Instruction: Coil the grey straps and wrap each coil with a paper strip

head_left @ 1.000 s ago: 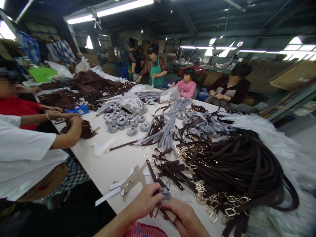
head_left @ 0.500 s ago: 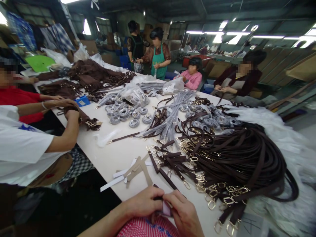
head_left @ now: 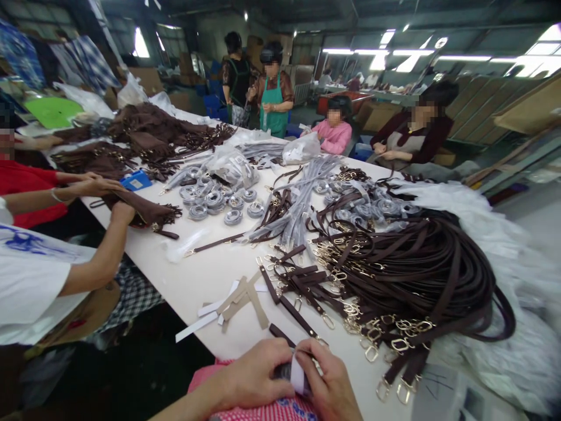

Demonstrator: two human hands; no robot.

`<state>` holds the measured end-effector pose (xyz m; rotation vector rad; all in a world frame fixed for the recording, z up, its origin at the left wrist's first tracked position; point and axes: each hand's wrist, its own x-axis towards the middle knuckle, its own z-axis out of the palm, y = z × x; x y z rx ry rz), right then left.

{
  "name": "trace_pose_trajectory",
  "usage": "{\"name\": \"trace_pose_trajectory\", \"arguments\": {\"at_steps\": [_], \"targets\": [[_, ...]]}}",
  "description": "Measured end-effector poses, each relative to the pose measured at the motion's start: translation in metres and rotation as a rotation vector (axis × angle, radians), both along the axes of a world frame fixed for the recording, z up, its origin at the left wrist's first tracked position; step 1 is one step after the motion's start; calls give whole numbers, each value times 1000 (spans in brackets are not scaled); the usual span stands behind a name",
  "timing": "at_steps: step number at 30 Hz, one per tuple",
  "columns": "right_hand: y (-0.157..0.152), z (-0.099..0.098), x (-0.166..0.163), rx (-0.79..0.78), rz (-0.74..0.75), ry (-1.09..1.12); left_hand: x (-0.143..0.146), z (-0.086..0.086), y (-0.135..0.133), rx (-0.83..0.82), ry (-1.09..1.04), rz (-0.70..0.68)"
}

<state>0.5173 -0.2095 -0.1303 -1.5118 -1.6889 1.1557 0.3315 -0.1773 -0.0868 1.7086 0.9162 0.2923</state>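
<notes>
At the table's front edge, my left hand (head_left: pixel 265 374) is closed around a small dark strap bundle (head_left: pixel 283 371). A white strip (head_left: pixel 297 374) lies across that bundle. My right hand (head_left: pixel 328 380) pinches the strip and the bundle from the other side, thumb and fingers together. Both hands are above a pink checked cloth (head_left: pixel 258 411) on my lap. Just beyond them lies a short brown strap (head_left: pixel 280 334). Loose white and beige strips (head_left: pixel 239 304) are spread on the table to the left of it.
A large pile of long brown straps (head_left: pixel 429 269) with gold clasps covers the right side. Coiled straps in plastic (head_left: pixel 214 200) sit mid-table. At left, a co-worker in white (head_left: pixel 39 280) handles a brown bag (head_left: pixel 146 207). More people stand or sit around the far side.
The white strip between my hands now shows more fully across the dark bundle. The co-worker at left has spread the brown bag out flatter. The view has shifted slightly.
</notes>
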Motion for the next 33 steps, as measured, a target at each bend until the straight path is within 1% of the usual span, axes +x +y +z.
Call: {"name": "trace_pose_trajectory", "arguments": {"at_steps": [2,4,8,12,14,19,23,24,26,30,33], "targets": [[2,9,0,-142,6,25,1,0,-2,28,25,-24],[3,15,0,-215,5,64,1,0,-3,50,56,-52],[6,17,-1,-281,-23,151,1,-2,-4,113,78,-105],[6,15,-1,-370,-78,265,0,-8,-3,188,77,-162],[3,12,0,-398,-97,321,-2,-11,-1,194,45,-170],[-5,5,0,-463,-153,499,-5,-14,6,244,-120,-237],[-3,9,-5,-517,-234,593,-5,-14,4,297,-124,-261],[-1,11,-5,-523,-232,578,-4,-14,2,312,-107,-267],[4,15,-6,-503,-184,479,-4,-16,-1,314,-70,-259],[11,14,-6,-404,-136,231,-5,-22,-6,234,21,-203],[13,12,-6,-393,-113,175,-4,-23,-8,180,74,-177]]}}
